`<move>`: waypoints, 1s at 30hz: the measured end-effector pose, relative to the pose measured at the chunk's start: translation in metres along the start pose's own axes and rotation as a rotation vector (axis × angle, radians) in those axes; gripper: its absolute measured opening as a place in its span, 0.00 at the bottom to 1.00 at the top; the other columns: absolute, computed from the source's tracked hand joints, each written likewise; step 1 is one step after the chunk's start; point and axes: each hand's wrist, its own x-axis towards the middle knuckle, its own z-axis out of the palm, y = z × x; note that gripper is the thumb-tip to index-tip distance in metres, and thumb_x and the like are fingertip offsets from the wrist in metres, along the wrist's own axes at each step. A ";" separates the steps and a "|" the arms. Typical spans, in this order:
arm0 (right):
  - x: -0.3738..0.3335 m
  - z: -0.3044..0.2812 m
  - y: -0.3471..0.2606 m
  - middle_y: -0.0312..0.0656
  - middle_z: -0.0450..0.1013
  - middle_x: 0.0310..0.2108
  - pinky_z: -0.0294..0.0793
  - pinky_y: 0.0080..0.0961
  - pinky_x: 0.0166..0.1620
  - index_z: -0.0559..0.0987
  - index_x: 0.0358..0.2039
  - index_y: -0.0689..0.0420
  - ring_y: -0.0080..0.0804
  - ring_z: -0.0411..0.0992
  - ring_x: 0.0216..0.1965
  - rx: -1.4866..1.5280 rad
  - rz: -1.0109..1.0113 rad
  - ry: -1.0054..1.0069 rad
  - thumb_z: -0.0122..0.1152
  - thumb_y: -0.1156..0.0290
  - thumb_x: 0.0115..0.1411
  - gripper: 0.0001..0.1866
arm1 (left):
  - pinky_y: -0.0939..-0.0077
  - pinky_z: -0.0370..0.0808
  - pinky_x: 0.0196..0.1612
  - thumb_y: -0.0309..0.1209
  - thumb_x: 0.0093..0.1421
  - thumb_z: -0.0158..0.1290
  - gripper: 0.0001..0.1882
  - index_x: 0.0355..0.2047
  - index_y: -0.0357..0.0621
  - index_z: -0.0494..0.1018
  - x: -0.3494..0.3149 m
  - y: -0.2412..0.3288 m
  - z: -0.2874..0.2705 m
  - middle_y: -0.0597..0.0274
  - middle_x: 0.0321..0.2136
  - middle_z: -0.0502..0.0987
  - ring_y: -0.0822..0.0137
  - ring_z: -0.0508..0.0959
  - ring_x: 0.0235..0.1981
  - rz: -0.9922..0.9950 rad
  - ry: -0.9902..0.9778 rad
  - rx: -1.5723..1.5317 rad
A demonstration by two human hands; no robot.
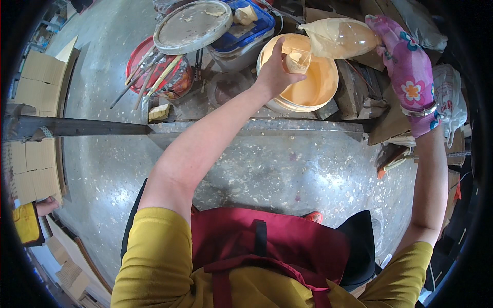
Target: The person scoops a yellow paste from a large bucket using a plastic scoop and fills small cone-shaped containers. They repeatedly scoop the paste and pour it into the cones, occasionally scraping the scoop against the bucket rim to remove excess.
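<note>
My bare left hand (275, 77) reaches over a white bucket (331, 92), its thumb and fingers around a small clear cup (298, 60) smeared with cream-orange paint. Inside the bucket lies cream-orange liquid paint (303, 91). A purple flowered glove covers my right hand (405, 59), which grips one end of a clear plastic bottle (341, 38). The bottle lies almost level above the bucket's far right rim, coated inside with pale paint. Its paint-smeared other end points left, close to the cup; whether the two touch I cannot tell.
Left of the bucket, a red bucket (179, 87) carries several paintbrushes (154, 77), with a paint-stained round lid (192, 25) over it. A blue-lidded tub (246, 33) stands behind. A metal bar (246, 127) crosses before me. Cardboard (38, 82) stands far left, near another person's hand (47, 205).
</note>
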 end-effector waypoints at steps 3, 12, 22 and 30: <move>-0.001 0.003 0.003 0.41 0.70 0.52 0.74 0.26 0.45 0.72 0.53 0.49 0.41 0.72 0.48 -0.014 -0.031 0.012 0.51 0.84 0.55 0.26 | 0.68 0.69 0.56 0.33 0.45 0.67 0.58 0.66 0.40 0.36 0.000 0.000 0.000 0.43 0.49 0.72 0.53 0.73 0.52 -0.013 -0.002 -0.010; 0.000 0.002 0.000 0.43 0.70 0.52 0.73 0.28 0.49 0.72 0.53 0.51 0.42 0.71 0.51 0.000 -0.027 0.000 0.52 0.83 0.55 0.25 | 0.68 0.69 0.55 0.34 0.46 0.66 0.58 0.66 0.41 0.36 -0.003 0.003 0.004 0.46 0.48 0.72 0.54 0.74 0.50 -0.054 0.001 -0.017; -0.003 0.005 0.002 0.43 0.70 0.52 0.73 0.29 0.47 0.72 0.54 0.50 0.43 0.71 0.50 -0.038 -0.039 -0.004 0.51 0.83 0.55 0.25 | 0.68 0.70 0.53 0.34 0.46 0.66 0.58 0.66 0.39 0.36 -0.004 0.012 0.003 0.46 0.48 0.73 0.54 0.75 0.48 -0.085 0.003 0.009; -0.004 0.007 -0.001 0.43 0.70 0.51 0.74 0.28 0.45 0.72 0.53 0.50 0.42 0.72 0.46 0.006 -0.046 0.022 0.51 0.84 0.55 0.25 | 0.69 0.70 0.54 0.34 0.46 0.67 0.58 0.66 0.39 0.36 -0.003 0.006 0.007 0.46 0.48 0.72 0.55 0.74 0.49 -0.081 0.003 -0.017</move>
